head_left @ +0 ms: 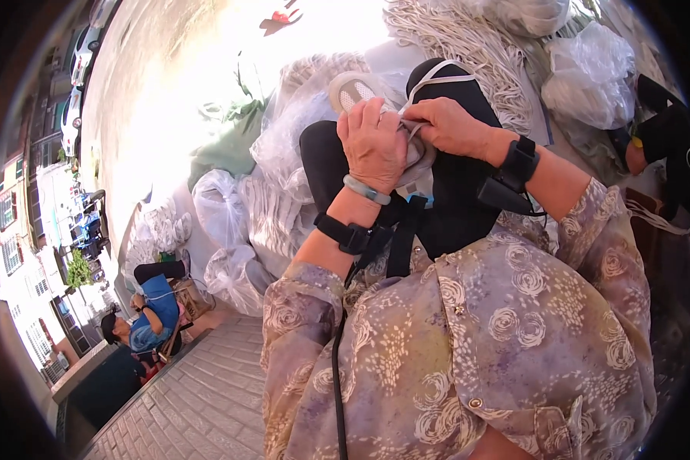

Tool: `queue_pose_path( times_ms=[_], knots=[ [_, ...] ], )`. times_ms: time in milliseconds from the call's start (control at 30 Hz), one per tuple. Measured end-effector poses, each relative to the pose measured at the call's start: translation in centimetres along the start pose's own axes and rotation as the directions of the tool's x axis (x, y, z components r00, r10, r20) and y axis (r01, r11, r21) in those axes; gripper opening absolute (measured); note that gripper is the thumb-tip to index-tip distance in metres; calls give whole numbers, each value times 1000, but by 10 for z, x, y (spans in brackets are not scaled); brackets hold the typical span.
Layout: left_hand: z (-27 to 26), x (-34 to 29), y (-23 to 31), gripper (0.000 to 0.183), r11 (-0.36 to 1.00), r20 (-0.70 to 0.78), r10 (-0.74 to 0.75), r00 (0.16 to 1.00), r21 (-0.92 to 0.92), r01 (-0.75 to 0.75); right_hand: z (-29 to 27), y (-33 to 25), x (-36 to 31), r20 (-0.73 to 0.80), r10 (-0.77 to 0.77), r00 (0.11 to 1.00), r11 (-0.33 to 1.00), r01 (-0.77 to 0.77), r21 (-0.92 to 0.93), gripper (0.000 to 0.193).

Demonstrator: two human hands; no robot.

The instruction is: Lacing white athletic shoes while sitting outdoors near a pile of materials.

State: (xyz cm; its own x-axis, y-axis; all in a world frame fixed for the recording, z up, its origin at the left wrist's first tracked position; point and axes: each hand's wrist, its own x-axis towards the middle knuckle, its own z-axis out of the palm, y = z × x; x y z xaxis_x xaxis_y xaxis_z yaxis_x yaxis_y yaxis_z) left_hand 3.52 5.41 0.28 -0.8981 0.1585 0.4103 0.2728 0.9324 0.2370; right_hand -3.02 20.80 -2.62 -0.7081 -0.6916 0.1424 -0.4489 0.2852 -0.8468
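Observation:
A pale beige and white shoe (pixel 351 86) with a patterned, mesh-like end rests between my black-clad knees, its far end pointing away from me. My left hand (pixel 374 144) is closed over the near part of it and hides much of the shoe. Beside it, my right hand (pixel 454 126) pinches a flat whitish shoelace (pixel 415 123) against the shoe's upper. A loose stretch of lace loops up over my right knee (pixel 456 90). Both hands almost touch each other above my lap.
Long whitish laces (pixel 468 50) lie heaped beyond my right knee. A clear plastic bag (pixel 590 73) sits at the far right, near another person's dark-clothed leg (pixel 671 153). More filled bags (pixel 221 203) and green material (pixel 226 153) lie leftward. A seated person in blue (pixel 157 303) is farther left.

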Motion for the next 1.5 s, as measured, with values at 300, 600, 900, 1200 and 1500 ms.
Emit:
queue_pose_path(
  times_ms=[300,600,900,1200,1500],
  knots=[
    [8,1,-1,15,987,-1,131,991,95,-130,-6,3,5,110,89,990,981,-106,161,18],
    [16,2,8,18,999,96,-32,995,46,28,-5,0,2,92,91,992,980,-106,168,19],
    [-75,-37,-9,17,947,294,3,956,306,-97,-8,-4,-15,27,41,999,989,-37,-144,37],
    [-133,-182,-111,15,550,368,-814,449,735,396,-7,-10,-22,-46,3,999,988,-10,-154,29],
    [-42,-77,-74,25,941,96,-324,941,-74,331,-18,-9,9,151,578,802,748,-595,295,22]
  ],
)
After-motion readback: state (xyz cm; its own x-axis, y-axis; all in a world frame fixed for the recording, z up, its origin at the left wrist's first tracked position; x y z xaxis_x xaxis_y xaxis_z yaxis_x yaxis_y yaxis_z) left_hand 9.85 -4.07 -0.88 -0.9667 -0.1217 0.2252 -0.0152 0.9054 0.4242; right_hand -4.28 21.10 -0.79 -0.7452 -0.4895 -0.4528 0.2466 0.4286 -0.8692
